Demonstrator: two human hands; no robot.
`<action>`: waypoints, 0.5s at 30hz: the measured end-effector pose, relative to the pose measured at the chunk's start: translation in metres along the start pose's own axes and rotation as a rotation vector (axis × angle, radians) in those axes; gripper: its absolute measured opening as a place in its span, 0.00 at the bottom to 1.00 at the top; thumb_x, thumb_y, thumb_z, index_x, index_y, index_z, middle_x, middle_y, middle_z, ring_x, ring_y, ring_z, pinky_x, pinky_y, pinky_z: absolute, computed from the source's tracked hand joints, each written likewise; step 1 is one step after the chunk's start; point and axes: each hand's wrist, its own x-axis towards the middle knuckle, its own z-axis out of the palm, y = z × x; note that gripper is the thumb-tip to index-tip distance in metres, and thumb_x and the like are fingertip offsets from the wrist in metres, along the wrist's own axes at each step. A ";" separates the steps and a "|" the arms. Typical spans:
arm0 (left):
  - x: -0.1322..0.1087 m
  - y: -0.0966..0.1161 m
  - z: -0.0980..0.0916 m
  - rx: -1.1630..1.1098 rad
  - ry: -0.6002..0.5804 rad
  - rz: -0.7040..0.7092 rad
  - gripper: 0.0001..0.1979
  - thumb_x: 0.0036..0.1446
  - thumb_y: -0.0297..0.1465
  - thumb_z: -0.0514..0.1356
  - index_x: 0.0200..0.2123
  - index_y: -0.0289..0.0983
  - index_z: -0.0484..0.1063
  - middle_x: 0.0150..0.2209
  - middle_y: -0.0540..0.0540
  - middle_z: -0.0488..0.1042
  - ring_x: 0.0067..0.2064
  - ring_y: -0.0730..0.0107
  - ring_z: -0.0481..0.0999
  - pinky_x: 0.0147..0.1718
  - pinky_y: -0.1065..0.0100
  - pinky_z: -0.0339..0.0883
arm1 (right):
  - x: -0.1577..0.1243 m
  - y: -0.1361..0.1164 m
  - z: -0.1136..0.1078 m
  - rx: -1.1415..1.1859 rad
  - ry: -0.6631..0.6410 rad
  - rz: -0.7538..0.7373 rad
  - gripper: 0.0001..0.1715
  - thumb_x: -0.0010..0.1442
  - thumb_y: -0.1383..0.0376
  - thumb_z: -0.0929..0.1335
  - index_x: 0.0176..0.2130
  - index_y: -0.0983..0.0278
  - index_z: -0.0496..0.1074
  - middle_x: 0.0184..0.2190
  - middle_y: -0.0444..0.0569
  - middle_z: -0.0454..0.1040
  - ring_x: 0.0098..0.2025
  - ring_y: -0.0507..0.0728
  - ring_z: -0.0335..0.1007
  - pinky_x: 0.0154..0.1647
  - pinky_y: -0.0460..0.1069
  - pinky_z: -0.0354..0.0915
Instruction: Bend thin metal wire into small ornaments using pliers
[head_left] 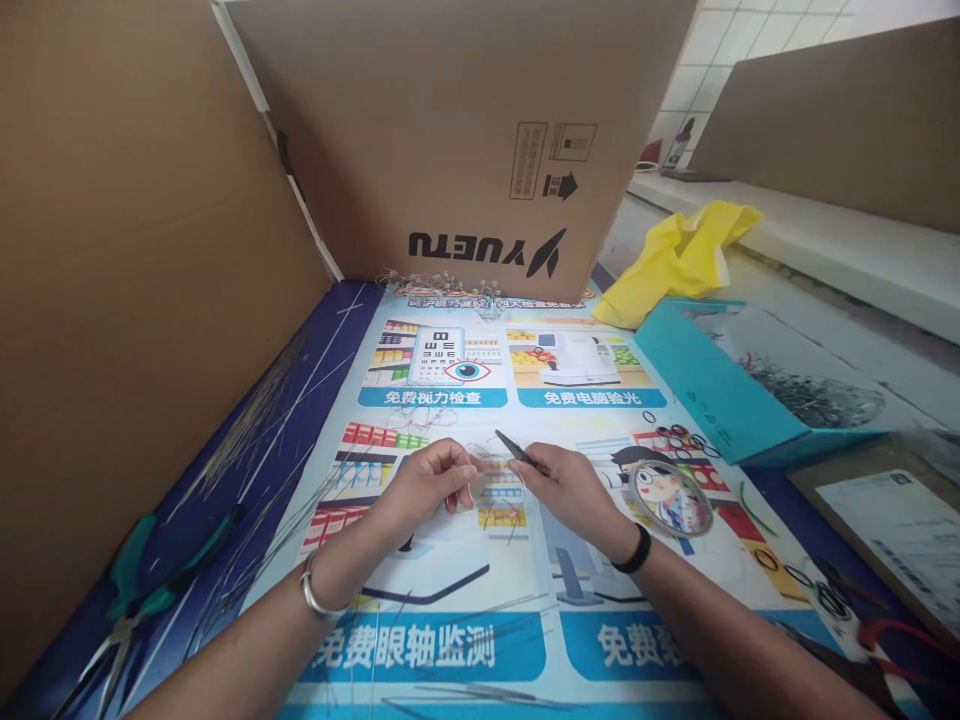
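Observation:
Over the printed mat, my left hand (pixel 431 478) is closed, its thumb and fingertips pinching a thin wire (pixel 475 488) that is hard to make out in detail. My right hand (pixel 564 490) is wrapped around a dark pointed hand tool (pixel 519 450); its narrow tip points up and left, near the left fingertips. Most of that tool is hidden in the palm, so its exact kind cannot be told. Fine wire loops (pixel 416 418) lie on the mat just beyond the left hand.
Green-handled pliers (pixel 135 600) and long loose wires (pixel 251 410) lie at left. A clear round dish (pixel 671 498), black rings (pixel 679 437) and red-handled tool (pixel 900 635) are at right. Beyond are a teal box (pixel 697 380) of metal pieces, a yellow cloth (pixel 679 260) and cardboard walls (pixel 450 130).

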 end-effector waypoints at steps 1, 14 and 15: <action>0.000 0.000 0.000 -0.007 0.014 -0.017 0.12 0.53 0.38 0.60 0.28 0.36 0.65 0.23 0.50 0.73 0.22 0.77 0.67 0.23 0.73 0.59 | 0.000 0.002 0.001 0.038 0.021 0.006 0.22 0.61 0.54 0.59 0.21 0.63 0.55 0.18 0.40 0.59 0.22 0.50 0.55 0.23 0.44 0.48; 0.002 -0.005 -0.003 -0.037 0.024 -0.059 0.14 0.57 0.41 0.56 0.29 0.36 0.66 0.21 0.51 0.70 0.22 0.76 0.66 0.25 0.73 0.58 | -0.007 0.007 0.003 0.165 0.078 -0.007 0.21 0.61 0.53 0.60 0.22 0.62 0.54 0.20 0.40 0.56 0.24 0.50 0.54 0.24 0.45 0.50; 0.002 -0.005 -0.003 -0.037 0.019 -0.061 0.14 0.57 0.41 0.55 0.28 0.36 0.66 0.21 0.51 0.70 0.22 0.77 0.66 0.25 0.73 0.57 | -0.007 0.007 0.002 0.149 0.073 0.000 0.21 0.61 0.53 0.60 0.22 0.62 0.55 0.20 0.40 0.57 0.24 0.50 0.54 0.24 0.45 0.50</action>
